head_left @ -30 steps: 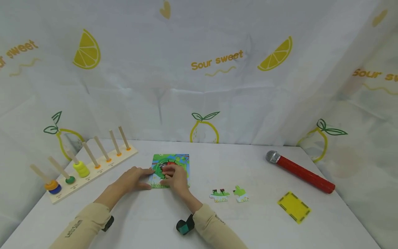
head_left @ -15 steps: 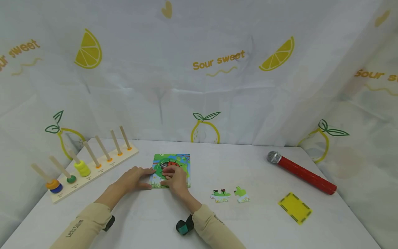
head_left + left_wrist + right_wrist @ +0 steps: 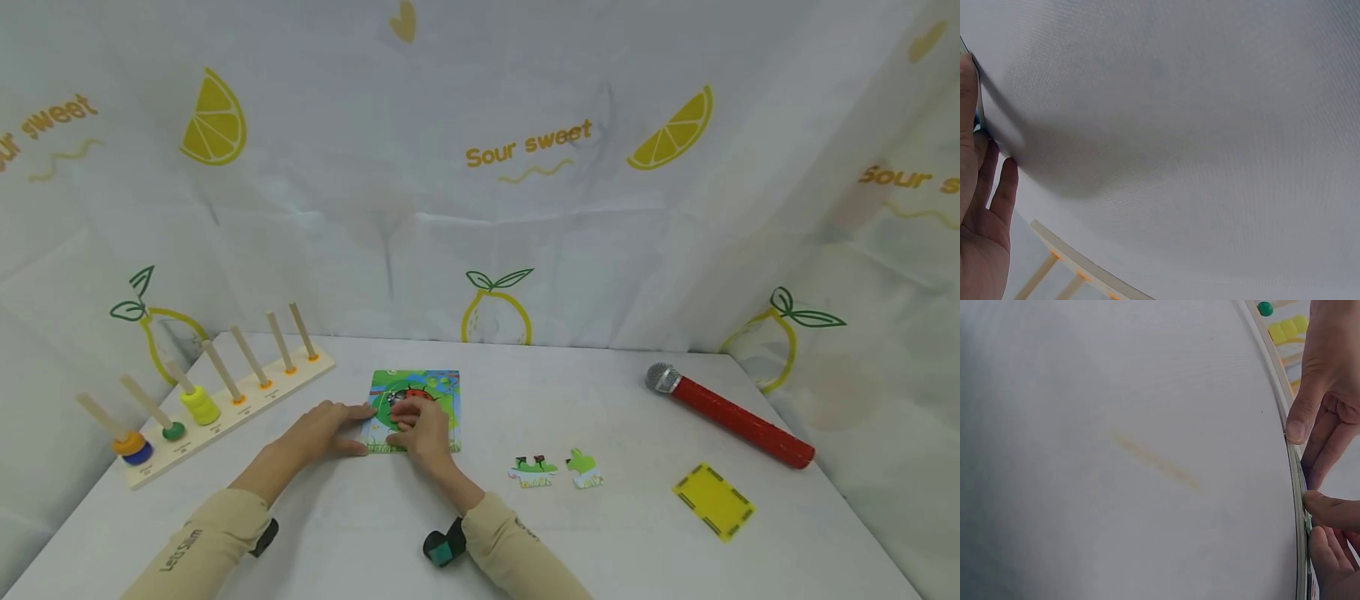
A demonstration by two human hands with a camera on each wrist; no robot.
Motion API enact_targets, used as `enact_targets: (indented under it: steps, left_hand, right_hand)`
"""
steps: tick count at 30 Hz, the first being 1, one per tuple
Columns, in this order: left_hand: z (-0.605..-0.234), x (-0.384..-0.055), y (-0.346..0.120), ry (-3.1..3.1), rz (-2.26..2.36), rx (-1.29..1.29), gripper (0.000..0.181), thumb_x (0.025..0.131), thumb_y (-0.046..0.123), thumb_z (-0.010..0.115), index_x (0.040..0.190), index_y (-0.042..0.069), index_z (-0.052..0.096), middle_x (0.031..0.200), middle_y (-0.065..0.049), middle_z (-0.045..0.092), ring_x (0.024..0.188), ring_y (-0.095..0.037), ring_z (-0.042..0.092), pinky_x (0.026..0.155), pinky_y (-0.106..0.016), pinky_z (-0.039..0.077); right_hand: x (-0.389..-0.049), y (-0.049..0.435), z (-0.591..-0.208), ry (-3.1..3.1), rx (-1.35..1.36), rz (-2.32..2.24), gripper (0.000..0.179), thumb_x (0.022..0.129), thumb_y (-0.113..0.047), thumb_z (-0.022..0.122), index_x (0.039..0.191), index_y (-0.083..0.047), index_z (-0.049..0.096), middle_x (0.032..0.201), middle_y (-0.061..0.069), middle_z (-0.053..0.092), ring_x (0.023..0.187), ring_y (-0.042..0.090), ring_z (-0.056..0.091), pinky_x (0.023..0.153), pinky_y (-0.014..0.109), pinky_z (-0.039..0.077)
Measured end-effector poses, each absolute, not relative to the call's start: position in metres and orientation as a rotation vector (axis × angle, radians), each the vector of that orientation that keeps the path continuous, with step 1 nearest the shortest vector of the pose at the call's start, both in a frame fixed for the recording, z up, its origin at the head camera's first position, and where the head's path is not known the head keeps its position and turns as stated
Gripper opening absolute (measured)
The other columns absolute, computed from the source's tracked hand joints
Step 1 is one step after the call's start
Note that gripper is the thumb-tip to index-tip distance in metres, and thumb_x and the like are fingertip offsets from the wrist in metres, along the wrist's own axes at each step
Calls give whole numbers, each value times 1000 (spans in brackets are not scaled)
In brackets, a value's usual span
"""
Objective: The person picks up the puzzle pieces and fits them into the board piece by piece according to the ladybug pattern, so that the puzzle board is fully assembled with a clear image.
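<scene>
A square jigsaw puzzle board (image 3: 442,382) with a ladybug picture lies flat on the white table. My left hand (image 3: 326,427) rests at its left side, thumb by the near corner and fingers fairly straight along the edge. Over the board's lower middle, my right hand (image 3: 429,435) has its thumb and fingers drawn together. The right wrist view shows a small greenish puzzle piece (image 3: 1309,520) at these fingertips, mostly hidden. Two loose puzzle pieces, one wider (image 3: 533,472) and one narrower (image 3: 584,470), lie right of the board.
A wooden peg stand (image 3: 225,415) with coloured beads on some pegs runs along the left. To the right lie a red microphone (image 3: 731,417) and a flat yellow card (image 3: 714,502). Behind the table hangs a white lemon-print cloth (image 3: 345,250).
Both hands stay at the puzzle board with only slight finger movement by the right hand. The whole head view shifts a little to the right.
</scene>
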State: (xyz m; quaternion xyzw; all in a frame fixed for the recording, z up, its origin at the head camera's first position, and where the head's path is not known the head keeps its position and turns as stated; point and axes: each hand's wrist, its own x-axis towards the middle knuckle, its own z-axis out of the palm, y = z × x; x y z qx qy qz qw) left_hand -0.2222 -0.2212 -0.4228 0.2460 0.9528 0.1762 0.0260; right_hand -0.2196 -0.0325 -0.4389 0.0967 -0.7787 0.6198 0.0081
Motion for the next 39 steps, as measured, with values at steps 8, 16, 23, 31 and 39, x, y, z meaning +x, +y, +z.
enact_targets:
  steps: [8, 16, 23, 31, 39]
  left_hand:
    - [-423, -223, -221, 2942, 554, 777, 55, 77, 26, 79, 122, -1, 64, 120, -16, 65, 108, -39, 60, 90, -50, 47]
    - [-424, -223, -221, 2964, 531, 825, 55, 76, 29, 79, 121, 0, 65, 117, -17, 66, 105, -38, 61, 88, -50, 48]
    - [-422, -222, -221, 2964, 529, 835, 56, 76, 28, 79, 121, -1, 65, 118, -17, 66, 105, -38, 61, 88, -49, 48]
    - [-421, -221, -220, 2943, 539, 824, 55, 77, 28, 79, 121, -1, 64, 118, -17, 66, 106, -39, 60, 89, -50, 47]
    - [-420, -218, -220, 2957, 525, 808, 56, 76, 28, 80, 120, -2, 65, 116, -19, 66, 104, -40, 60, 89, -51, 47]
  right_hand:
    - [-220, -31, -440, -2452, 294, 1933, 32, 66, 19, 77, 94, 7, 68, 90, 14, 71, 83, 17, 70, 72, 22, 55]
    - [-221, -25, -441, -2409, 267, 1998, 34, 64, 21, 76, 95, 9, 67, 91, 17, 70, 85, 25, 71, 73, 25, 56]
    - [-222, -25, -442, -2442, 288, 1923, 34, 63, 20, 77, 93, 9, 68, 89, 16, 71, 83, 23, 71, 70, 23, 56]
    - [-220, -15, -436, -2432, 299, 2039, 30, 70, 15, 76, 98, 8, 68, 95, 18, 70, 89, 27, 70, 74, 27, 56]
    - [-217, 26, -419, -2444, 255, 2233, 36, 79, 11, 70, 114, 12, 61, 114, 27, 62, 98, 33, 67, 77, 29, 56]
